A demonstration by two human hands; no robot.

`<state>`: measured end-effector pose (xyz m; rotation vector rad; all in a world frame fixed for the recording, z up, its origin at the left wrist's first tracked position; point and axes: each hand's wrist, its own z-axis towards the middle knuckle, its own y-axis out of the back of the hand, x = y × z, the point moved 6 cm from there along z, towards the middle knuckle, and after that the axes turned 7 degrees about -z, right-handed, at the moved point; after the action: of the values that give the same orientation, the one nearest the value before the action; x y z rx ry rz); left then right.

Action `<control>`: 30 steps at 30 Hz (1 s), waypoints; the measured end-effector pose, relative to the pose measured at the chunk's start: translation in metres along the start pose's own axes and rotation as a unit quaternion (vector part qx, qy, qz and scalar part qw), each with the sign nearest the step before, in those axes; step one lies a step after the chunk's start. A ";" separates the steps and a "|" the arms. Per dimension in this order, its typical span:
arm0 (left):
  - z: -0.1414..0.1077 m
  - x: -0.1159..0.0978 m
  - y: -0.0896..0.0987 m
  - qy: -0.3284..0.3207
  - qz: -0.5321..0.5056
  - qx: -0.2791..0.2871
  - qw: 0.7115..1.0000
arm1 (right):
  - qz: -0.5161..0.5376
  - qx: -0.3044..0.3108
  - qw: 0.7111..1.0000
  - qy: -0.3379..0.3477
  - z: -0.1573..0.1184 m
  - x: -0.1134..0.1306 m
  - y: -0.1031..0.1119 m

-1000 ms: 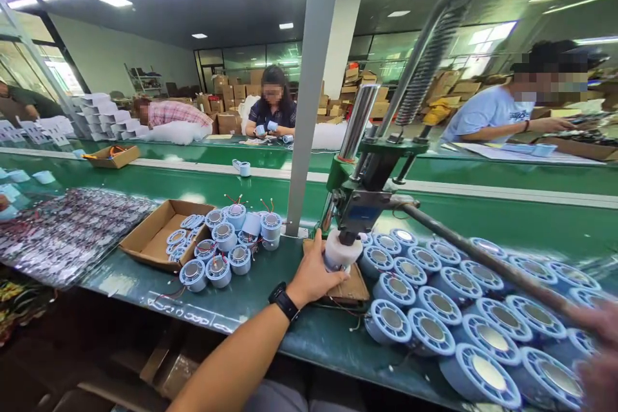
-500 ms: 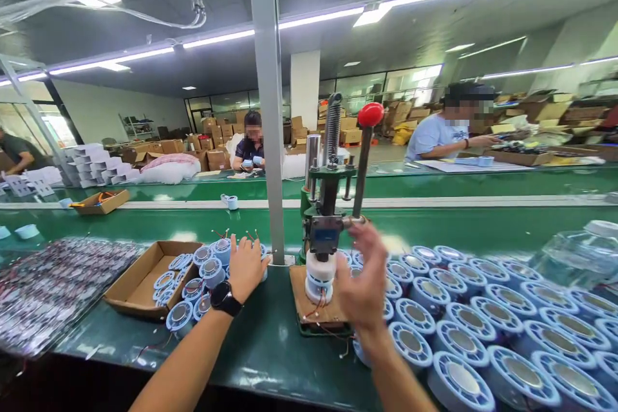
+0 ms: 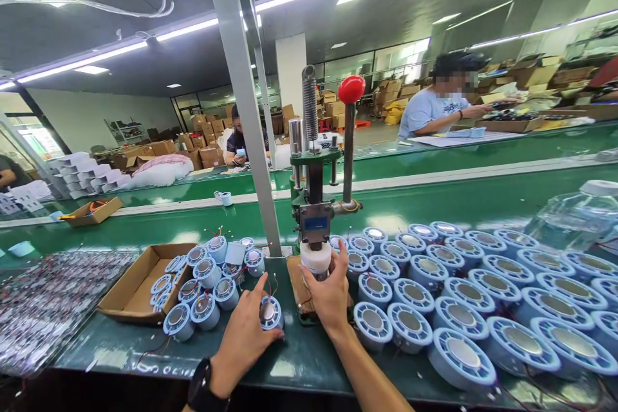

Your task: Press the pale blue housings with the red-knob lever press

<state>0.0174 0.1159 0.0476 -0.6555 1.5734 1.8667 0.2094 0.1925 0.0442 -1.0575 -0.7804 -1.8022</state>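
Note:
My left hand grips a light blue round housing, between thumb and fingers, above the bench just left of the press. The housing has a silver disc in its face and thin wires. My right hand curls round the part under the white press head; that part is mostly hidden by my fingers, and a blue housing stood there earlier. The hand press has a green frame, a spring and an upright lever with a red knob. Its wooden base shows beside my right hand.
Rows of similar housings fill the right side. More housings cluster left, beside a cardboard box of blue rings. A grey post rises behind the bench. Clear plastic jug at far right. Two co-workers sit across the green line.
My left hand has come from the left cluster toward the press, now with a housing in it. My right hand has dropped from beside the lever to the part beneath the press head.

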 end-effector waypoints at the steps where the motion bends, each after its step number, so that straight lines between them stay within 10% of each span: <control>1: -0.001 0.005 -0.003 0.000 -0.016 -0.017 1.000 | 0.006 -0.005 1.000 0.002 -0.001 -0.001 -0.001; 10: -0.013 0.032 -0.013 0.095 -0.165 -0.098 0.977 | 0.031 -0.055 0.996 0.064 -0.013 0.008 0.009; 18: -0.014 0.042 -0.016 0.079 -0.166 -0.096 0.978 | -0.025 0.029 0.992 0.117 -0.110 0.006 0.063; 24: -0.005 0.057 -0.022 0.048 -0.078 -0.080 0.993 | -0.221 -0.132 0.957 0.138 -0.088 0.013 0.180; 30: 0.000 0.058 -0.023 0.040 -0.061 -0.079 0.994 | -0.379 -0.408 0.831 -0.005 -0.023 -0.027 0.328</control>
<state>-0.0060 0.1264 -0.0089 -0.8863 1.4094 1.9068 0.5054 0.0476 0.0364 -1.3879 -0.4284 -2.9766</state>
